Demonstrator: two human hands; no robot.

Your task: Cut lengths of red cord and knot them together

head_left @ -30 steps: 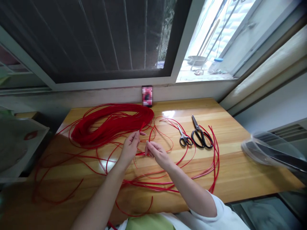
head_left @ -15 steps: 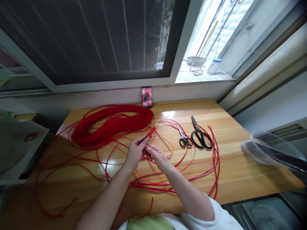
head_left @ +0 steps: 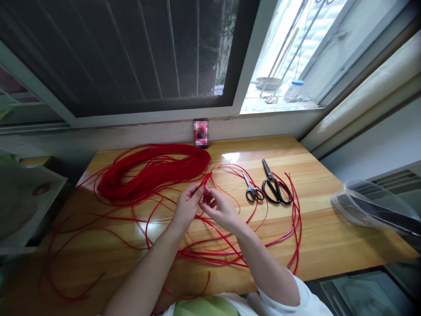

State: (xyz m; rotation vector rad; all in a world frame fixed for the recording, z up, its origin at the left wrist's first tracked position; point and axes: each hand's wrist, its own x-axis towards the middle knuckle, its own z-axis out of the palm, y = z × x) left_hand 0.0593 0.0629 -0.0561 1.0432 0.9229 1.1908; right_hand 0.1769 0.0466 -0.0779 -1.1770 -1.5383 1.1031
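A thick coil of red cord (head_left: 151,172) lies at the back left of a wooden table (head_left: 329,228), and loose strands (head_left: 210,254) spread over the tabletop. My left hand (head_left: 187,205) pinches several cord ends that stick up past its fingertips. My right hand (head_left: 219,210) is right beside it, fingers closed on the same red strands just below. Both hands hover above the middle of the table, close to the right end of the coil.
Small scissors (head_left: 251,188) and larger black-handled scissors (head_left: 275,184) lie to the right of my hands, ringed by red strands. A small blurred card (head_left: 201,132) leans on the wall under the window. A clear plastic object (head_left: 368,206) sits at the right edge.
My hands came together from a small gap. The left hand lifted the cord ends toward the coil, and the right hand rose to meet it.
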